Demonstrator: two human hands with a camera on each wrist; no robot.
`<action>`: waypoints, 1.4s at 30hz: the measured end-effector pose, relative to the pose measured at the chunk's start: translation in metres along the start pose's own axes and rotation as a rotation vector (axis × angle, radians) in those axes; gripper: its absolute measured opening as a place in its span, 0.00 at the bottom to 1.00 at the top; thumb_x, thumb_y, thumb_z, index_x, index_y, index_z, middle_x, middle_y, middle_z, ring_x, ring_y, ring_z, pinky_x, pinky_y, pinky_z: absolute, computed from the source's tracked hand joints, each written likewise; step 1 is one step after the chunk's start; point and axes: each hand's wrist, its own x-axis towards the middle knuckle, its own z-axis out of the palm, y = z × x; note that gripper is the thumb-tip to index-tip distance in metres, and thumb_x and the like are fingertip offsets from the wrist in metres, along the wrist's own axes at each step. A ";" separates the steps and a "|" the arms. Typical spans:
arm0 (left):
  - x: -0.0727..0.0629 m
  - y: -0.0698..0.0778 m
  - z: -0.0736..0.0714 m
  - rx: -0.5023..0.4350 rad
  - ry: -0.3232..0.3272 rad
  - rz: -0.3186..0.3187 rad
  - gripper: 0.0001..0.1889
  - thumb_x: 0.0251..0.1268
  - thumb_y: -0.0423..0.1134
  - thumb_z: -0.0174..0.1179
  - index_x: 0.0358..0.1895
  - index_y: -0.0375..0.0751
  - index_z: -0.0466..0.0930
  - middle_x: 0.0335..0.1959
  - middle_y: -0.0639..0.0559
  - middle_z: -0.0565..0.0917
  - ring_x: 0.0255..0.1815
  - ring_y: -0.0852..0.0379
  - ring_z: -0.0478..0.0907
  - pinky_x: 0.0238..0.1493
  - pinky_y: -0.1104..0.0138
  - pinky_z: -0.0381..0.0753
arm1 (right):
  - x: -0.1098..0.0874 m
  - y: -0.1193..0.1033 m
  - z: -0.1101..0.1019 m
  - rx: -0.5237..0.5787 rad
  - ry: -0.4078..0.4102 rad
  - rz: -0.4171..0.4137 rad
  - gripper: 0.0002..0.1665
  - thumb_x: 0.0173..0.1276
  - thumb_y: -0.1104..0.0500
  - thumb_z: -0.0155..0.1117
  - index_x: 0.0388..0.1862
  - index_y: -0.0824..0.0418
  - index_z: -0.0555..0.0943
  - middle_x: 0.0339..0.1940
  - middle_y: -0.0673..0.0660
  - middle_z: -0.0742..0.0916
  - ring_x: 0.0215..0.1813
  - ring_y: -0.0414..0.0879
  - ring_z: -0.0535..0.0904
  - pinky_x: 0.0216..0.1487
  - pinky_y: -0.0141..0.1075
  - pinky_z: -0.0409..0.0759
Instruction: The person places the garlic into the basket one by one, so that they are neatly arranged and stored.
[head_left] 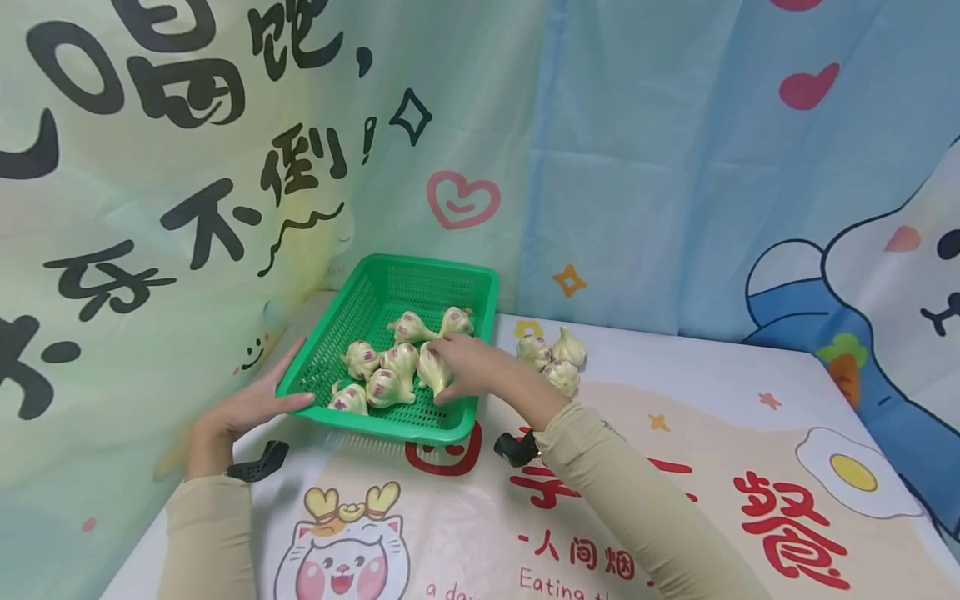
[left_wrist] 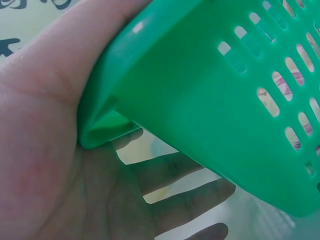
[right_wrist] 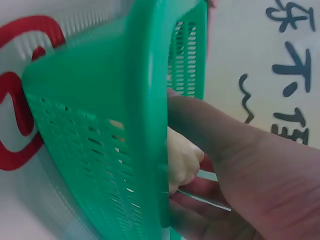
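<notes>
A green plastic basket [head_left: 442, 429] with slotted walls holds several garlic bulbs [head_left: 390, 387], whitish with purple streaks. My left hand [head_left: 258, 404] grips the basket's left side; in the left wrist view the thumb lies along the rim and the fingers [left_wrist: 175, 170] spread under it. Reaching over the right rim, my right hand [head_left: 472, 367] holds one garlic bulb [head_left: 433, 369] inside the basket. Thumb and fingers are on either side of that bulb [right_wrist: 182, 160] in the right wrist view, where the basket wall partly hides it. The basket tips toward me.
Three more garlic bulbs [head_left: 561, 377] sit together on the printed tabletop [head_left: 675, 500], right of the basket. A printed cloth [head_left: 622, 167] hangs behind and along the left side. Each wrist bears a black device [head_left: 262, 462].
</notes>
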 end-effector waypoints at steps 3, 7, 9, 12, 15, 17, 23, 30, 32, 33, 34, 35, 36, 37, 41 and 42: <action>0.001 -0.001 -0.001 -0.001 0.000 0.007 0.50 0.64 0.39 0.58 0.75 0.66 0.27 0.77 0.45 0.28 0.74 0.39 0.31 0.66 0.36 0.41 | 0.012 0.005 -0.002 0.007 -0.039 -0.026 0.47 0.56 0.45 0.71 0.69 0.64 0.64 0.65 0.60 0.74 0.64 0.52 0.71 0.62 0.42 0.71; 0.002 -0.002 -0.001 -0.006 0.001 0.009 0.50 0.64 0.38 0.58 0.75 0.66 0.27 0.77 0.46 0.28 0.75 0.39 0.32 0.67 0.37 0.41 | 0.025 0.011 -0.004 0.034 -0.106 -0.038 0.45 0.58 0.47 0.70 0.68 0.65 0.65 0.64 0.60 0.76 0.64 0.51 0.72 0.63 0.41 0.70; 0.001 -0.002 -0.001 -0.010 0.001 0.005 0.51 0.64 0.39 0.59 0.75 0.66 0.27 0.77 0.46 0.28 0.75 0.40 0.32 0.67 0.37 0.41 | 0.030 0.013 -0.004 0.038 -0.139 -0.019 0.44 0.58 0.47 0.70 0.68 0.64 0.66 0.64 0.59 0.76 0.64 0.51 0.71 0.64 0.41 0.69; 0.001 -0.002 -0.001 -0.006 0.001 0.005 0.50 0.64 0.39 0.58 0.75 0.66 0.27 0.77 0.46 0.29 0.74 0.40 0.34 0.67 0.38 0.42 | 0.037 0.014 -0.005 0.034 -0.190 0.033 0.44 0.59 0.45 0.69 0.69 0.61 0.65 0.65 0.58 0.75 0.66 0.50 0.70 0.65 0.41 0.68; 0.002 -0.003 -0.001 0.002 0.001 0.005 0.50 0.64 0.39 0.58 0.75 0.66 0.26 0.77 0.46 0.29 0.74 0.40 0.35 0.67 0.38 0.44 | 0.042 0.014 -0.006 0.027 -0.226 0.079 0.44 0.59 0.44 0.68 0.70 0.59 0.64 0.67 0.58 0.74 0.67 0.50 0.69 0.66 0.42 0.67; 0.002 -0.003 -0.001 0.004 0.001 0.003 0.50 0.64 0.39 0.58 0.75 0.65 0.26 0.77 0.46 0.29 0.74 0.40 0.36 0.67 0.39 0.44 | 0.045 0.014 -0.006 0.027 -0.233 0.092 0.44 0.60 0.44 0.68 0.70 0.59 0.64 0.67 0.58 0.73 0.67 0.51 0.69 0.66 0.43 0.67; 0.003 -0.004 -0.001 0.000 -0.002 -0.003 0.51 0.64 0.40 0.58 0.76 0.62 0.25 0.77 0.46 0.28 0.74 0.40 0.34 0.67 0.37 0.43 | 0.051 0.017 -0.003 0.059 -0.214 0.120 0.43 0.61 0.45 0.67 0.70 0.59 0.63 0.66 0.58 0.73 0.67 0.51 0.69 0.64 0.43 0.69; 0.002 -0.004 -0.002 -0.010 0.001 -0.008 0.51 0.64 0.39 0.59 0.75 0.67 0.27 0.77 0.46 0.28 0.75 0.40 0.33 0.67 0.38 0.42 | 0.058 0.018 0.002 0.067 -0.189 0.116 0.43 0.58 0.46 0.70 0.68 0.60 0.65 0.63 0.58 0.75 0.63 0.50 0.72 0.62 0.42 0.71; 0.002 -0.004 -0.002 -0.011 -0.002 -0.006 0.50 0.64 0.39 0.58 0.75 0.67 0.27 0.77 0.46 0.28 0.75 0.40 0.34 0.67 0.38 0.42 | 0.059 0.017 0.004 0.046 -0.188 0.115 0.43 0.57 0.46 0.71 0.67 0.60 0.66 0.63 0.58 0.76 0.63 0.50 0.72 0.61 0.41 0.71; 0.002 -0.004 -0.002 -0.008 -0.003 -0.006 0.50 0.64 0.39 0.58 0.75 0.67 0.27 0.77 0.46 0.29 0.75 0.40 0.35 0.67 0.39 0.43 | 0.060 0.017 0.005 0.038 -0.187 0.117 0.43 0.57 0.45 0.71 0.67 0.60 0.66 0.62 0.58 0.76 0.62 0.50 0.72 0.61 0.41 0.71; 0.002 -0.004 -0.002 -0.007 -0.003 -0.006 0.50 0.64 0.39 0.58 0.75 0.67 0.27 0.77 0.46 0.29 0.75 0.41 0.35 0.67 0.39 0.44 | 0.060 0.017 0.006 0.027 -0.185 0.119 0.43 0.57 0.45 0.71 0.67 0.61 0.67 0.62 0.58 0.76 0.62 0.50 0.73 0.61 0.40 0.72; 0.002 -0.004 -0.002 -0.003 -0.002 -0.007 0.50 0.65 0.39 0.58 0.75 0.67 0.26 0.77 0.46 0.29 0.74 0.41 0.36 0.67 0.40 0.45 | 0.061 0.016 0.006 0.025 -0.182 0.121 0.43 0.56 0.46 0.71 0.66 0.61 0.67 0.62 0.58 0.76 0.62 0.50 0.73 0.60 0.40 0.72; 0.002 -0.005 -0.002 0.005 0.000 -0.008 0.50 0.65 0.39 0.58 0.75 0.67 0.27 0.77 0.46 0.30 0.74 0.41 0.37 0.68 0.42 0.47 | 0.061 0.016 0.007 0.024 -0.179 0.123 0.43 0.56 0.46 0.72 0.66 0.62 0.67 0.61 0.58 0.77 0.61 0.50 0.73 0.60 0.40 0.72; 0.002 -0.005 -0.002 0.009 0.001 -0.007 0.50 0.65 0.40 0.58 0.75 0.68 0.27 0.77 0.45 0.30 0.74 0.41 0.38 0.68 0.43 0.48 | 0.061 0.016 0.007 0.020 -0.172 0.123 0.43 0.56 0.46 0.72 0.65 0.62 0.67 0.60 0.58 0.77 0.60 0.50 0.74 0.59 0.40 0.73; 0.002 -0.005 -0.001 0.011 0.004 0.002 0.49 0.64 0.41 0.58 0.74 0.69 0.28 0.77 0.46 0.32 0.74 0.41 0.40 0.67 0.43 0.49 | 0.063 0.015 0.010 -0.009 -0.145 0.113 0.41 0.55 0.46 0.72 0.63 0.64 0.68 0.57 0.59 0.78 0.56 0.49 0.75 0.56 0.38 0.74; 0.002 -0.005 -0.001 0.008 0.004 0.006 0.49 0.64 0.41 0.58 0.74 0.70 0.28 0.77 0.46 0.32 0.74 0.41 0.40 0.67 0.43 0.49 | 0.063 0.015 0.011 -0.020 -0.141 0.113 0.41 0.55 0.46 0.72 0.62 0.64 0.69 0.56 0.59 0.79 0.55 0.49 0.75 0.55 0.38 0.74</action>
